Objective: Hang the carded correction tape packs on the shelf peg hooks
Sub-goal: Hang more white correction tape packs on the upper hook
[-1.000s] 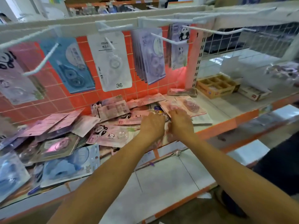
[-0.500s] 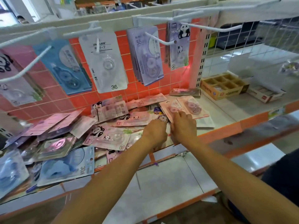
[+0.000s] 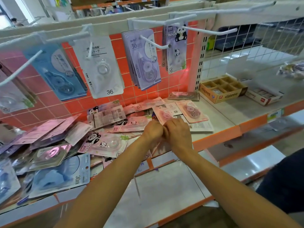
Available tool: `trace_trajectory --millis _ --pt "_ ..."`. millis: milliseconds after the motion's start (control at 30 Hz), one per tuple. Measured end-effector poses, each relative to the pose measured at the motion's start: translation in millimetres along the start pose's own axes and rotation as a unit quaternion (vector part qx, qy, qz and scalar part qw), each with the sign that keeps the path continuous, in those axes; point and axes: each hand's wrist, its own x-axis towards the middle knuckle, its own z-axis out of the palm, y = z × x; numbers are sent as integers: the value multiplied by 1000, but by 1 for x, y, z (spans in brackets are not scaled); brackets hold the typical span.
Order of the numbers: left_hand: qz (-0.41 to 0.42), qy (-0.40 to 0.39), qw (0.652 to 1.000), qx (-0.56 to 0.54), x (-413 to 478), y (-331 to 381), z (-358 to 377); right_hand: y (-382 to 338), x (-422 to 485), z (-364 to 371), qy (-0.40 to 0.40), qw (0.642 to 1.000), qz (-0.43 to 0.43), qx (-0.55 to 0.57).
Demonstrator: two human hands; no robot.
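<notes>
Loose carded correction tape packs lie in a heap on the shelf: a pink panda pack (image 3: 105, 143), a blue 30m pack (image 3: 60, 175) and pink packs (image 3: 191, 111) at the right end. My left hand (image 3: 153, 130) and my right hand (image 3: 178, 134) are knuckle to knuckle over the heap's right end, fingers curled down onto pink packs whose edge (image 3: 158, 148) shows under my wrists. Above hang blue packs (image 3: 57, 71), a white pack (image 3: 102, 68), purple packs (image 3: 143, 58) and panda packs (image 3: 176, 46). One white peg hook (image 3: 212, 31) to the right is bare.
An orange tiled back panel (image 3: 164, 86) stands behind the pegs. A compartmented cardboard box (image 3: 220, 89) and a flat white box (image 3: 263, 96) sit on the right shelf, below a wire grid (image 3: 263, 40). The orange shelf edge (image 3: 217, 137) overhangs a lower shelf (image 3: 164, 186).
My two hands have drawn together until they touch and have curled tighter over the pink packs. They have stayed near the shelf's front edge.
</notes>
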Motion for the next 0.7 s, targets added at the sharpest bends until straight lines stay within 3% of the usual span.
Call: trace_trajectory --millis 67,133,333,567,700 --pt "-72 14 988 -138 -3 3 -2 -7 -6 0 22 999 2 40" --pt "-108 22 974 -200 -6 6 -7 -11 -12 2 34 997 -1 70" --pt "-135 24 978 -157 -20 -7 -21 -20 -18 1 -4 988 -26 153" --pt "-78 -26 971 -225 -64 -20 -49 -35 -12 -8 16 958 140 250" --pt "-47 -61 988 -130 -91 -37 -79 -62 -6 -16 -21 905 257 339"
